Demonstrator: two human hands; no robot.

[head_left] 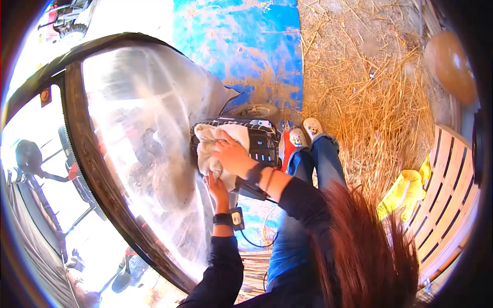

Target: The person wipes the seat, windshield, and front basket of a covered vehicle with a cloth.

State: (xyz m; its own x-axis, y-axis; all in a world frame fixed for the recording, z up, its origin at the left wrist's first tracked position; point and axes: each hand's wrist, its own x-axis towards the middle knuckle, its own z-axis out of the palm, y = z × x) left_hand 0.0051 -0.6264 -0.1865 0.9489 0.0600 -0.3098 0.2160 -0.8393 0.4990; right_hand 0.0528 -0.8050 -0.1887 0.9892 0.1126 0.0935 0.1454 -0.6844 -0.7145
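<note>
A cream-coloured folded cloth (204,134) lies on top of a black basket-like box (263,145) with slotted sides. My right hand (233,155) rests flat on the cloth, fingers stretched out across it. At the near edge of the cloth is my left hand (219,191), its fingers closed on the fabric; part of the grip is hidden. A dark band circles each wrist, and a small box with a cable hangs beside the left one.
To the left stands a clear plastic sheet (149,113) with a dark frame (97,138). A wheel (257,111) shows behind the box. Blue sheeting (236,46) and straw (364,118) cover the ground. A slatted wooden bench (444,190) and yellow cloth (403,192) are at right.
</note>
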